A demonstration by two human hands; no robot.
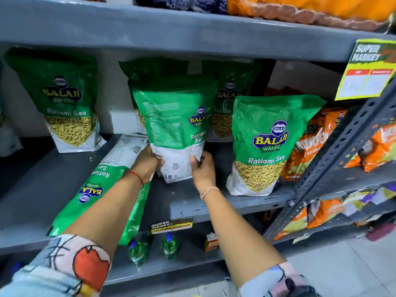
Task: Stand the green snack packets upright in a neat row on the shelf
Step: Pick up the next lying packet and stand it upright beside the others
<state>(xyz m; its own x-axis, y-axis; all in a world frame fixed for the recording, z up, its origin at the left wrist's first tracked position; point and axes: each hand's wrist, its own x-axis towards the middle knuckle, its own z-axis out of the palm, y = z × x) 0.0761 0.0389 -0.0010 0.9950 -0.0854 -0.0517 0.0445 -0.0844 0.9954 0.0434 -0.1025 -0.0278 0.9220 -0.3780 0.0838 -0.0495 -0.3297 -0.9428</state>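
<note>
Both hands grip the bottom of one green snack packet [171,125], held upright with its back side facing me over the middle of the grey shelf [182,200]. My left hand [145,166] holds its lower left corner, my right hand [203,170] its lower right. Another green packet [102,185] lies flat on the shelf under my left forearm. Upright green packets stand at the back left [66,99], behind the held one [231,103], and at the front right [267,144].
Orange snack bags [310,144] stand right of the green ones. A slotted grey upright post [342,151] runs diagonally at the right. A yellow price tag [366,69] hangs from the shelf above. Green bottles [169,245] sit on the shelf below.
</note>
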